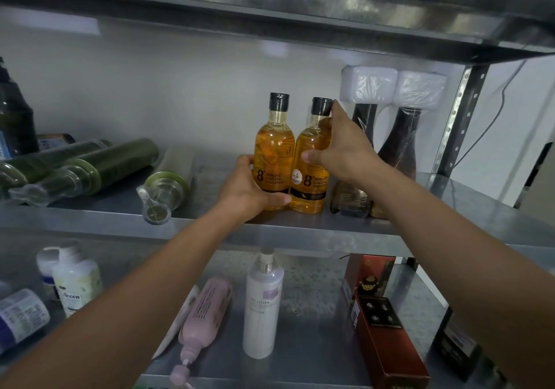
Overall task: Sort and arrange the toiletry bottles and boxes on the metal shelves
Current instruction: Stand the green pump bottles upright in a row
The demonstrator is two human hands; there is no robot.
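Curling fingers (312, 157) round amber shampoo bottles (274, 145), left hand (249, 190) and right hand (342, 148); dark wrapped bottles (401, 148) beside.

A storeroom, or a shop's back room: bare steel shelves (300, 231) on a slotted upright (459, 124) stand against a plain white wall (165, 94), stocked with matching shampoo bottles (274, 148), plastic-wrapped bottles (402, 139), green bottles (117, 160) lying flat and red boxes (387, 346).

dark bottle (13, 112) cropped left, black box (455, 343) seemingly blurred
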